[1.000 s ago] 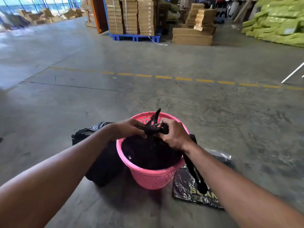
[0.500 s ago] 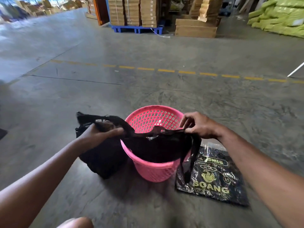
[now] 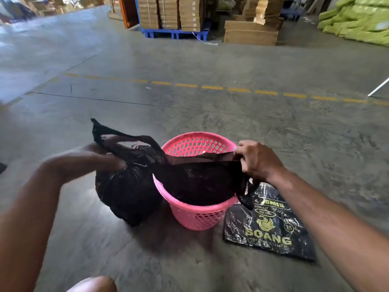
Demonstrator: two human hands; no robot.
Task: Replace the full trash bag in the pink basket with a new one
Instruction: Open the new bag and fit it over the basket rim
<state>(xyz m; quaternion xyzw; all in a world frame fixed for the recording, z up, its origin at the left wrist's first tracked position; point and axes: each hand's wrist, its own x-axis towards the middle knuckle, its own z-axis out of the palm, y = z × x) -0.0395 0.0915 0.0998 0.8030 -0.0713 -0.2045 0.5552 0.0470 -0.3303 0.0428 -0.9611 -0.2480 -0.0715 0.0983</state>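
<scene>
A pink perforated basket [image 3: 195, 216] stands on the concrete floor. A new black bag [image 3: 202, 182] hangs inside it, its mouth stretched wide across the rim. My left hand [image 3: 99, 157], blurred, grips the bag's left handle out past the basket's left side. My right hand [image 3: 256, 159] grips the right handle at the basket's right rim, and that handle's loop dangles below it. A full, tied black trash bag [image 3: 126, 194] sits on the floor against the basket's left side.
A flat black pack of bags [image 3: 271, 226] printed "SOANG" lies on the floor right of the basket. A knee [image 3: 92, 284] shows at the bottom edge. Stacked cardboard boxes [image 3: 250, 32] on a blue pallet [image 3: 172, 34] and green sacks [image 3: 357, 24] stand far behind a dashed yellow line.
My hands were together over the basket holding the bag bunched up. They have pulled apart, left hand going left and right hand right, spreading the bag's mouth open.
</scene>
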